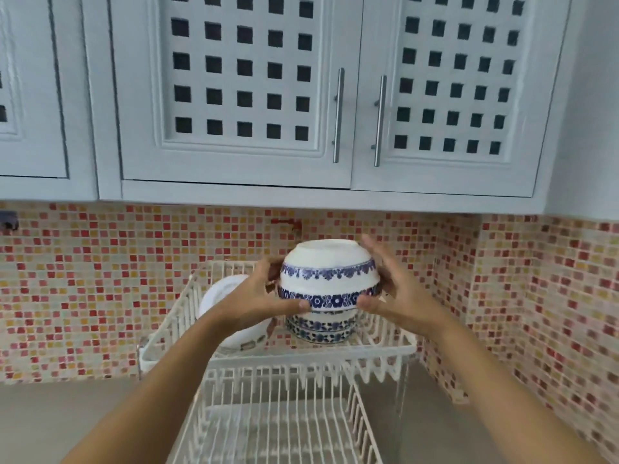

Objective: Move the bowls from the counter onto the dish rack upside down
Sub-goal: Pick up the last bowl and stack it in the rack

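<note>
Two nested white bowls with blue flower bands (pixel 330 276) are held upside down above the upper tier of the white wire dish rack (pixel 378 346). My left hand (pixel 268 296) grips their left side and my right hand (pixel 392 289) grips their right side. Directly below them, a stack of upturned blue-patterned bowls (pixel 321 328) rests on that upper tier. The held bowls hang just above this stack; whether they touch it I cannot tell.
A white plate (pixel 222 293) leans on the upper tier's left side, partly behind my left wrist. The rack's lower tier (pixel 284 426) stretches toward me. Grey wall cabinets (pixel 234 95) hang overhead. Mosaic tile wall (pixel 100 279) backs the grey counter (pixel 50 423).
</note>
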The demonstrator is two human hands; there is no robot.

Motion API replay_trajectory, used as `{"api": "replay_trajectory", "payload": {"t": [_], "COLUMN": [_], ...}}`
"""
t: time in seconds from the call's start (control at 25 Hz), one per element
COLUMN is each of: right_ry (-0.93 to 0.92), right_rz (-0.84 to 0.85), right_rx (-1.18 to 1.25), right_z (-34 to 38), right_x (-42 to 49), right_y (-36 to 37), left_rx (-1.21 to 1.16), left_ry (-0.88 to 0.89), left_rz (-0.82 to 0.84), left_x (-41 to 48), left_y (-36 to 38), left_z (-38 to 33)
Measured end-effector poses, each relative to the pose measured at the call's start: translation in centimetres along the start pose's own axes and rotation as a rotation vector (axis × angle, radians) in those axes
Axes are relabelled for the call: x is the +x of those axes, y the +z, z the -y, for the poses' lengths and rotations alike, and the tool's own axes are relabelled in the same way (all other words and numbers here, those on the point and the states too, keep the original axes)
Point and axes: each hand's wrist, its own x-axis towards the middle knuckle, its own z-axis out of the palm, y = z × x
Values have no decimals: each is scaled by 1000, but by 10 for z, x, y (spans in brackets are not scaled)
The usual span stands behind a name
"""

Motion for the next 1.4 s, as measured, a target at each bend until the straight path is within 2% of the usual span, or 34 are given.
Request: {"api": "replay_trajectory", "payload": {"t": [0.08, 0.24, 0.32, 0.56, 0.96, 1.4], "right_ry": [23, 17, -1, -10, -64, -57], "right_rz": [67, 215, 242, 287, 243, 219], "right_rx": [-28, -388, -476, -623, -775, -745], "right_z": [-18, -49, -59, -76, -83, -79], "right_x": [3, 14, 19, 32, 35, 31], "right_y": [-12, -16, -9, 5, 13, 14], "left_rx": [118, 413, 566, 791, 955, 934], "left_ry": [8, 78, 136, 114, 154, 136], "left_rz": [38, 5, -50, -78, -54, 12], "left_x": [8, 20, 25, 31, 32, 31], "left_y": [11, 35, 44, 50, 53, 52], "left_z": [12, 28, 31, 43, 48, 47]}}
